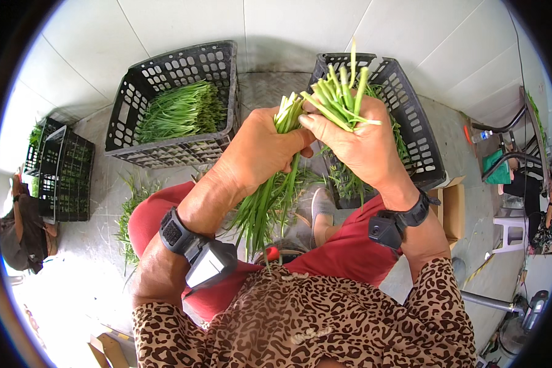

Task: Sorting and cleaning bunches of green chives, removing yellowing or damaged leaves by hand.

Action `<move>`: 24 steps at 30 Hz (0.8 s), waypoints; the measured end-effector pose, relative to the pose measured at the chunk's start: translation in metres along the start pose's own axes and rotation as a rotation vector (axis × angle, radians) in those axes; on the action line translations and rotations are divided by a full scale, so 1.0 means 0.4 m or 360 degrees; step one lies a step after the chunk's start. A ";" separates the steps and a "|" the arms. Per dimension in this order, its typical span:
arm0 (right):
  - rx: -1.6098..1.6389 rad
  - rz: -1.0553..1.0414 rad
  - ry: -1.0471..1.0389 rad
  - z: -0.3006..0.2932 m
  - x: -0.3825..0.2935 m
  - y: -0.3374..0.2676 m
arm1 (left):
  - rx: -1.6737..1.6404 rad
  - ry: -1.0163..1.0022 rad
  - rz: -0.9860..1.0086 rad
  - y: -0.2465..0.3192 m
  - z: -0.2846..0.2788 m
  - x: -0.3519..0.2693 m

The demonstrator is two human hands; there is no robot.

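My left hand [269, 149] is closed around a bunch of flat green leafy stalks [273, 193], with pale cut ends up and leaves hanging toward my lap. Beside it, my right hand [356, 138] grips thicker green stalks [340, 96] whose ends point up and away from me. The thumbs and fingers of both hands meet or nearly meet between the two bunches. A black plastic crate [165, 149] at the left holds a neat layer of green leaves [179, 110]. Behind my right hand stands another black crate [411, 110] with loose greens in it.
Loose leaves [135, 207] lie on the grey tiled floor around my feet. More black crates [76, 175] and a person [23, 225] are at the far left. At the right are a cardboard box [453, 211], a white plastic stool [510, 230] and another person, partly hidden. A pale wall rises behind the crates.
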State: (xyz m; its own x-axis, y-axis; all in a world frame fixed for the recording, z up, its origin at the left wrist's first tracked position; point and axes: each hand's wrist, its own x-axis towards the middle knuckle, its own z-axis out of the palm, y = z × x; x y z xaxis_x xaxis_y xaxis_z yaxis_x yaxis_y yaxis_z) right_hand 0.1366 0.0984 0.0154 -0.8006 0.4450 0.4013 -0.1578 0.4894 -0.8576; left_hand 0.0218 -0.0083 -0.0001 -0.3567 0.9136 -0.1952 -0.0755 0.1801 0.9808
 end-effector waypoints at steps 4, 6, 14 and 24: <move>-0.0135 0.0039 -0.0046 -0.008 -0.001 0.035 | 0.0153 -0.0065 -0.0044 -0.009 -0.007 0.006; -0.0211 -0.0019 -0.0043 -0.008 -0.001 0.035 | 0.0168 -0.0064 0.0042 -0.009 -0.001 0.004; -0.0632 -0.0050 -0.0135 -0.009 0.007 0.016 | 0.0375 -0.0046 0.0237 -0.018 0.003 0.004; -0.0314 0.0039 0.0034 -0.040 0.025 0.051 | -0.0116 -0.0023 -0.0019 -0.021 -0.001 -0.001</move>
State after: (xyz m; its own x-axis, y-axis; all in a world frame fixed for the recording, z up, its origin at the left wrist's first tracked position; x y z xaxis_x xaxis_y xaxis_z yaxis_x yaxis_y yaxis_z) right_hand 0.1345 0.1249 0.0072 -0.7901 0.4733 0.3896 -0.0205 0.6148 -0.7884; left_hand 0.0222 -0.0104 -0.0084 -0.3418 0.9168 -0.2065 -0.1475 0.1646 0.9753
